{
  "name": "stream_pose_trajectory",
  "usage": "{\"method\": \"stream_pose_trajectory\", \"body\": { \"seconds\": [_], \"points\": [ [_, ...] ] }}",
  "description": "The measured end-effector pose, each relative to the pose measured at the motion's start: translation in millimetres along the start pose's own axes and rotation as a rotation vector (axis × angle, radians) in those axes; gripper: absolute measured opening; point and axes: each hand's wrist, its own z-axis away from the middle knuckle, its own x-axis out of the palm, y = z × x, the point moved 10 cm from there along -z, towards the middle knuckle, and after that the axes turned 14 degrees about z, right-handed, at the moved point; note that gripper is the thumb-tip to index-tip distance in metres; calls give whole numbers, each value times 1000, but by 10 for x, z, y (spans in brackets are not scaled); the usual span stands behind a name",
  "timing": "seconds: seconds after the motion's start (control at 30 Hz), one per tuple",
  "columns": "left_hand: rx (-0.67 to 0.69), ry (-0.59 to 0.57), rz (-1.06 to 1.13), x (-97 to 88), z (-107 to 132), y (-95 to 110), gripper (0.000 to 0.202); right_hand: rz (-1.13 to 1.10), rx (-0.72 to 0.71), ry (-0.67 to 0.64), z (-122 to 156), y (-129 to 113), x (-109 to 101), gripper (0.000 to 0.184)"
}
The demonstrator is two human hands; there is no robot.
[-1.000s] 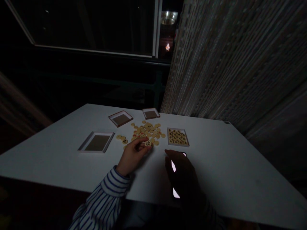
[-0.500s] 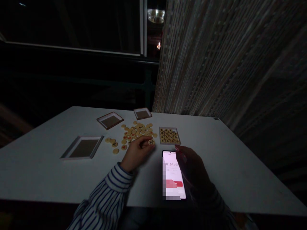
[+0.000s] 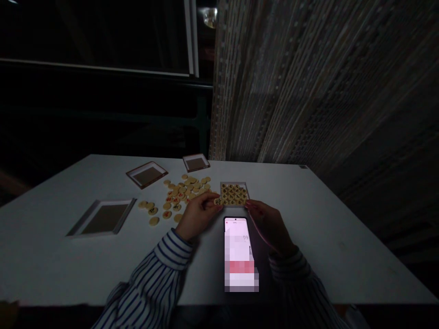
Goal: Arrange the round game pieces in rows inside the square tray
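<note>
My left hand [image 3: 198, 215] pinches a round wooden game piece [image 3: 217, 201] between thumb and fingers, right at the near left corner of a small tray of pieces [image 3: 234, 193]. My right hand [image 3: 270, 226] rests beside a lit phone [image 3: 240, 252] lying flat on the white table [image 3: 343, 237]; its fingers curl loosely and hold nothing. A scatter of loose wooden pieces [image 3: 181, 192] lies left of the filled tray.
Three shallow box halves stand on the table: a large one [image 3: 101, 217] at the near left, another [image 3: 147, 174] farther back, a small one [image 3: 195, 162] behind the pieces. A bead curtain [image 3: 308, 82] hangs at the right. The room is dark.
My right hand lifted off the phone and moved to its right, uncovering the screen. My left hand carried the piece rightward to the filled tray.
</note>
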Motion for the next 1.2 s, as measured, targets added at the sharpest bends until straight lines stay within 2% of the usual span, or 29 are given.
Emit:
{"method": "stream_pose_trajectory", "body": {
  "seconds": [0.17,0.3,0.57,0.83,1.03,1.2],
  "points": [
    [10,-21,6,106,-81,-3,32,-146,144,-10,9,260,159,25],
    [-3,-45,35,189,-178,-54,32,-226,180,-40,28,325,240,24],
    [-74,-56,211,355,-383,-267,37,-174,151,-23,15,247,215,21],
    [-152,-5,353,394,-411,-525,38,-184,128,7,-24,265,214,22],
    [-199,2,485,401,-432,-605,39,-194,16,-104,-296,36,337,20],
    [-222,-7,554,377,-433,-595,39,-335,89,-145,-433,77,525,18]
  ]
}}
